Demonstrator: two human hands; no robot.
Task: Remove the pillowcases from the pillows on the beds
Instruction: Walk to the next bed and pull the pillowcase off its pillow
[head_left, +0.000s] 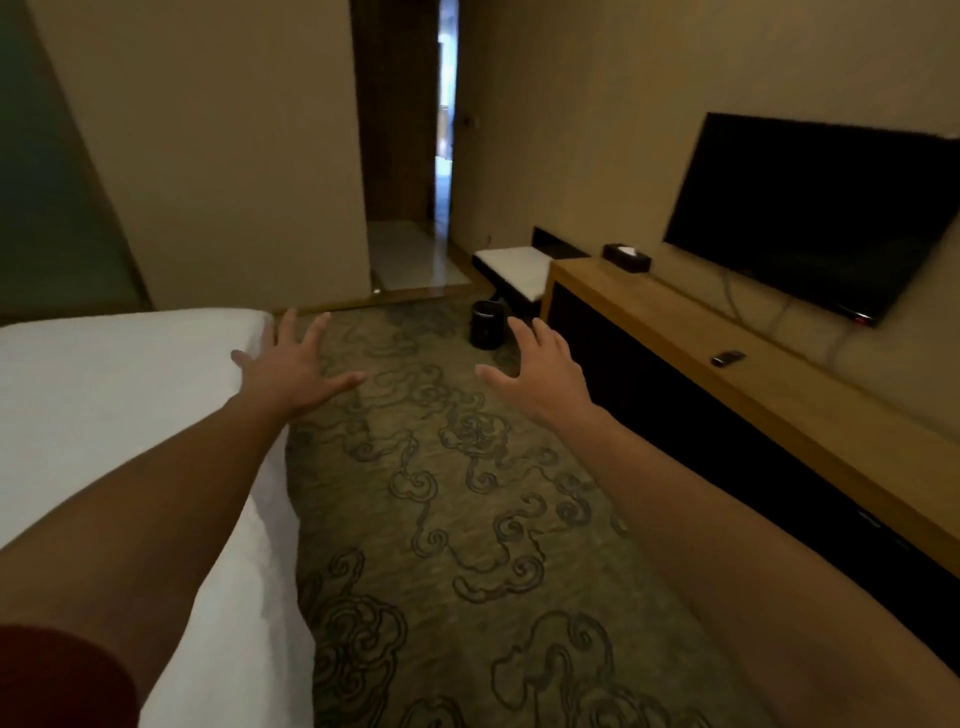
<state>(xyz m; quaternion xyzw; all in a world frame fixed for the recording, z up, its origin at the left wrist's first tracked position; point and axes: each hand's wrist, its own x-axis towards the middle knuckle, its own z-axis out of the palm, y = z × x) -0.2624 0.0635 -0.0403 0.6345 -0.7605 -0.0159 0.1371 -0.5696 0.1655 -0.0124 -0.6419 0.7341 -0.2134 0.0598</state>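
Head view of a dim hotel room, both arms reaching forward with palms facing down. The left hand (291, 366) is hovering over the near corner of the bed (104, 395), its fingers (319, 325) spreading wide and gripping nothing; whether it is touching the white sheet cannot be told. The right hand (537, 371) is hanging over the patterned carpet (457, 519), fingers (519, 332) likewise splaying apart and empty. A dark red sleeve (57, 675) is showing at the lower left edge. The bed is occupying the left side, its white cover lying smooth; the pillows and pillowcases named in the task are not appearing within this view, so their position cannot be told. Along the right wall a long wooden counter (753, 358) is running toward the camera, with a black tissue box (627, 257) sitting at its far end and a small dark remote (727, 357) lying nearer. A black television (826, 218) is hanging on the wall above the counter. Beyond the counter's far end a white-topped bench (514, 270) is standing, with a small black bin (487, 325) on the carpet just beside it. A narrow doorway (444, 130) is letting in light at the back
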